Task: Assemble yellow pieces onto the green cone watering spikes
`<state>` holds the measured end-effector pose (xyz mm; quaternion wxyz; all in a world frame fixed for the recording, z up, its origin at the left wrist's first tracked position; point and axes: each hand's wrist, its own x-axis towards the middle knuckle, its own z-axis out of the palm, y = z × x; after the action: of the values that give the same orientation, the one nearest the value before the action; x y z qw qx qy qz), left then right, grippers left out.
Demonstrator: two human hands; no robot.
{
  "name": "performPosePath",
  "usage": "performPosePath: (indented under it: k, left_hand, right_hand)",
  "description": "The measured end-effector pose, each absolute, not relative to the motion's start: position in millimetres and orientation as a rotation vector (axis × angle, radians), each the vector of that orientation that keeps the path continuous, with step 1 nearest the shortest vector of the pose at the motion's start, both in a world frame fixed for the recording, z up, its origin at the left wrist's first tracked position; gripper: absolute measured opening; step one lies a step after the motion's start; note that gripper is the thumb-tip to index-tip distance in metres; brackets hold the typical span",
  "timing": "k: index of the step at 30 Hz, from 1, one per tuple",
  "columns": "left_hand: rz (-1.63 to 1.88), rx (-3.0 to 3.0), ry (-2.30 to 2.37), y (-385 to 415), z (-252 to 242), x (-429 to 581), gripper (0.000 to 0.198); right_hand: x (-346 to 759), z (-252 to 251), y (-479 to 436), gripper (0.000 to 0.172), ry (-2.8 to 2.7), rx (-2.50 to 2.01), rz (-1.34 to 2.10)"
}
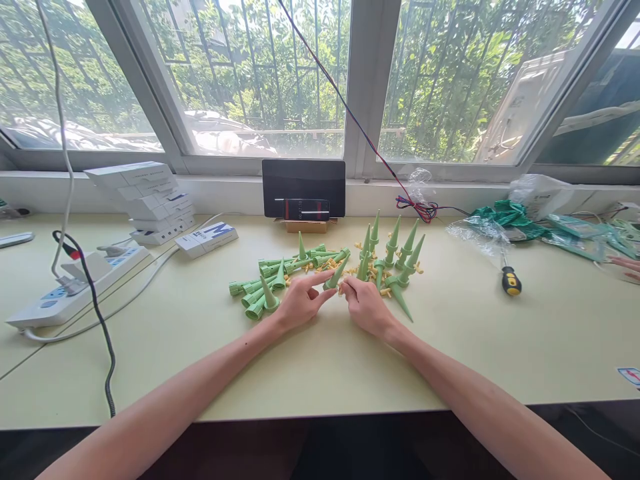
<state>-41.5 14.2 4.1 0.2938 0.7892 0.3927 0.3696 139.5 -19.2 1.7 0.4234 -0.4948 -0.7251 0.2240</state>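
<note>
Between thumb and fingers, my left hand (299, 303) grips a green plastic watering spike (339, 271), its point slanting up and to the right. Close beside it, my right hand (367, 307) is closed in a pinch; what sits at its fingertips is too small to make out. Behind the hands lies a pile of small yellow valve pieces (351, 274). Left of my left hand, green tubes (253, 298) lie in a heap with a few cones, one a green cone (269, 295) standing upright. To the right, several green spikes with yellow pieces fitted (393, 243) stand together, and one spike (401, 301) lies tipped over.
A dark screen (304, 180) with a phone (306, 209) before it stands by the window. Stacked white boxes (157, 200) and a power strip (80, 283) with cables occupy the left. At right are a screwdriver (511, 281), plastic bags (515, 219) and another person's hand (627, 268).
</note>
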Motion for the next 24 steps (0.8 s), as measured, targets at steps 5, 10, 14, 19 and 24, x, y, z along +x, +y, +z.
performPosePath:
  k: [5,10,14,19,24]
  left_hand:
    - [1.005,2.162,1.049,13.8,4.2,-40.4,0.045]
    - [1.029,2.188,1.073,15.0,2.8,-39.7,0.043]
    - [1.046,2.184,1.105,14.1,3.3,-37.9,0.044]
    - [1.046,2.101,1.158,14.4,5.7,-36.7,0.047]
    - [1.042,2.043,1.174,15.1,9.2,-36.5,0.044]
  right_hand:
    - [138.8,1.0,-18.4,0.032,-1.802,-1.229,0.542]
    - [138.5,0.7,-18.4,0.033,-1.775,-1.216,0.55]
    - [138.4,1.2,-18.6,0.027,-1.749,-1.212,0.561]
    - [138.1,0.9,-18.9,0.02,-1.745,-1.223,0.536]
    - [138.1,-0.2,-18.3,0.019,-1.759,-1.218,0.519]
